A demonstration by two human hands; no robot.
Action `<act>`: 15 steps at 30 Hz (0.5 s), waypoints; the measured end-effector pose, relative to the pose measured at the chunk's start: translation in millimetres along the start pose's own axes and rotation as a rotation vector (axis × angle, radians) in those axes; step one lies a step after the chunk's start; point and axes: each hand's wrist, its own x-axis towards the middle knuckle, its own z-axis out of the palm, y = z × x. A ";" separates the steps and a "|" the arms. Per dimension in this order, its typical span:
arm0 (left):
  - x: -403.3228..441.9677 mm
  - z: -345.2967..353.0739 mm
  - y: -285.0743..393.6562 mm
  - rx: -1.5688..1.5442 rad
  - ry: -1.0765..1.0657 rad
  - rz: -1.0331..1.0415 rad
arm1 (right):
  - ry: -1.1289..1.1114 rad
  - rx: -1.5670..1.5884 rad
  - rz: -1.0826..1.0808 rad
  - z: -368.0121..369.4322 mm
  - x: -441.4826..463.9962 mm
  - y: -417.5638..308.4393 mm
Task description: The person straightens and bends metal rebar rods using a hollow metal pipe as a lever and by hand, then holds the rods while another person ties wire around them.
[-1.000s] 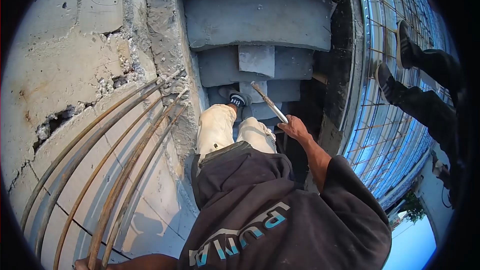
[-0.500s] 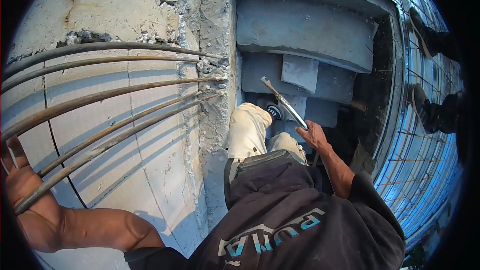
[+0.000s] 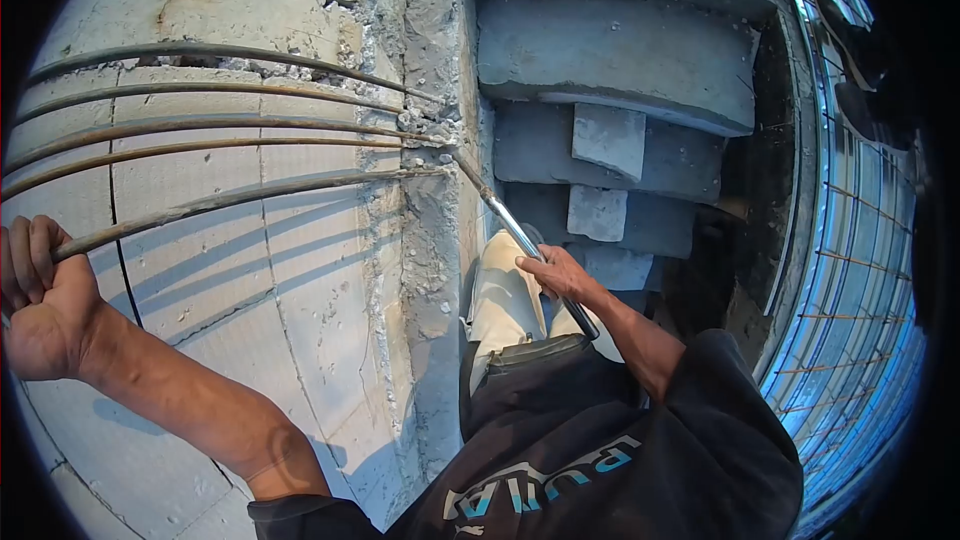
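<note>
Your left hand (image 3: 50, 302) is closed around the near bar (image 3: 250, 196), at its left end; four other bars (image 3: 200, 124) lie beyond it, all running right to the broken concrete edge (image 3: 430, 230). Your right hand (image 3: 557, 275) is wrapped around the tool (image 3: 512, 228), whose far-left tip is at that edge; you cannot tell if they touch. Steps (image 3: 615, 50) lie at far right.

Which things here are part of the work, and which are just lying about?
Part of the work, it seems:
lowest bar, gripped by the left hand
tool, in the right hand
other bars, perhaps

Apparently just there:
pale blocks, on the steps
mesh
</note>
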 end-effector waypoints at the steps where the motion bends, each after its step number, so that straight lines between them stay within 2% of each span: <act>1: -0.1 -0.7 0.0 0.000 -0.025 0.004 | -0.015 0.050 -0.006 6.4 2.2 -0.2; 10: -10.0 4.5 -16.1 -0.060 -0.247 -0.007 | -0.186 0.256 -0.007 53.5 60.2 59.1; 15: -12.4 7.2 -15.0 -0.110 -0.261 -0.032 | -0.219 0.356 -0.017 87.2 73.4 67.2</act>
